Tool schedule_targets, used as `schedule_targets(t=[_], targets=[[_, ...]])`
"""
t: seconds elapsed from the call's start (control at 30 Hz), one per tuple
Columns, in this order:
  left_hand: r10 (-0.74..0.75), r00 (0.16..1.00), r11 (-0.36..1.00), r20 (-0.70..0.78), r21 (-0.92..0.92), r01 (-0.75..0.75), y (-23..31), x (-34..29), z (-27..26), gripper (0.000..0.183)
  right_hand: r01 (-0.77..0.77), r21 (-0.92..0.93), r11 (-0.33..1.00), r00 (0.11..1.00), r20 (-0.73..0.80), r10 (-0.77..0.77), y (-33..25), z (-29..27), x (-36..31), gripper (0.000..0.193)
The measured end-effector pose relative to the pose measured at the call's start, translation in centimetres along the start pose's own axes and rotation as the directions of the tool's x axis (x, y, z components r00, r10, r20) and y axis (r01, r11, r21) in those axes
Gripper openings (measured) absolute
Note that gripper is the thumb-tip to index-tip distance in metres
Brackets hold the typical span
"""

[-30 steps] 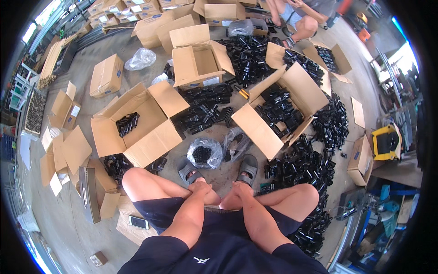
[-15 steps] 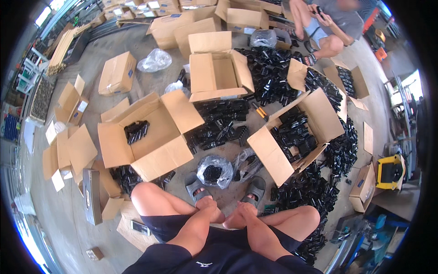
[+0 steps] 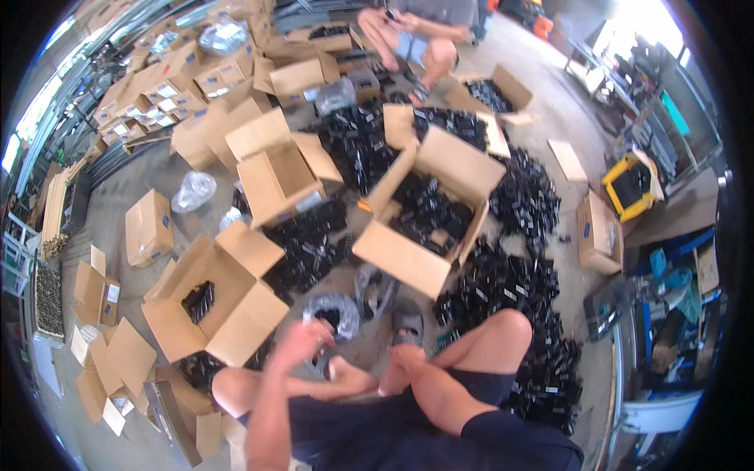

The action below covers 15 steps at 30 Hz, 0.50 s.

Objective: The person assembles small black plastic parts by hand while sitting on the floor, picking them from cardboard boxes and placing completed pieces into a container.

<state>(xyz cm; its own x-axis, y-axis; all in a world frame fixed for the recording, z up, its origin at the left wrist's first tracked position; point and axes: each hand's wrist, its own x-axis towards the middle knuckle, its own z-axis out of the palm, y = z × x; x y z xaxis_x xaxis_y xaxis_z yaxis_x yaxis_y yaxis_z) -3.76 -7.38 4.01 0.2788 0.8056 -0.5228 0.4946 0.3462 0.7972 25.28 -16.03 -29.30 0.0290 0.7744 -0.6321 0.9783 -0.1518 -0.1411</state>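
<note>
My left hand (image 3: pixel 305 342) is raised in front of my left foot, smeared by motion, so its fingers cannot be read. Just beyond it lies a clear plastic bag (image 3: pixel 343 308) with black pieces inside. Low by my right sandal (image 3: pixel 408 322), my right hand (image 3: pixel 407 359) rests at my foot; its fingers are too indistinct to read. An open cardboard box (image 3: pixel 243 292) at the left holds a few black parts (image 3: pixel 199 301). Farther right, another open box (image 3: pixel 407 259) is well filled with black parts (image 3: pixel 432 208). Loose black parts (image 3: pixel 503 290) are heaped on the floor around it.
A person (image 3: pixel 416 35) sits beyond the piles, holding a small dark object. An open box (image 3: pixel 271 188) stands mid-floor, a closed carton (image 3: pixel 149 228) to its left. Folded cartons (image 3: pixel 126 357) lie at the left; a yellow-framed item (image 3: pixel 628 186) stands at the right.
My view has swung to the right, so the boxes and piles sit farther left. My left hand has lifted away from my left foot; my right hand stays low by my right foot.
</note>
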Motion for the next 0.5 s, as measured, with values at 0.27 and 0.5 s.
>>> schedule_targets(t=[0.27,0.5], targets=[[0.967,0.243,0.248,-0.075,0.49,-0.836,18.7,-20.1,-8.8,0.029,-0.224,-0.118,0.967,0.62,0.748,0.235,-3.6,-4.5,0.5,0.061],[0.969,0.174,0.023,0.176,0.636,-0.771,22.4,-25.6,-6.5,0.031,-0.057,-0.017,0.998,0.853,0.518,0.058,-5.3,-11.2,-6.1,0.047]])
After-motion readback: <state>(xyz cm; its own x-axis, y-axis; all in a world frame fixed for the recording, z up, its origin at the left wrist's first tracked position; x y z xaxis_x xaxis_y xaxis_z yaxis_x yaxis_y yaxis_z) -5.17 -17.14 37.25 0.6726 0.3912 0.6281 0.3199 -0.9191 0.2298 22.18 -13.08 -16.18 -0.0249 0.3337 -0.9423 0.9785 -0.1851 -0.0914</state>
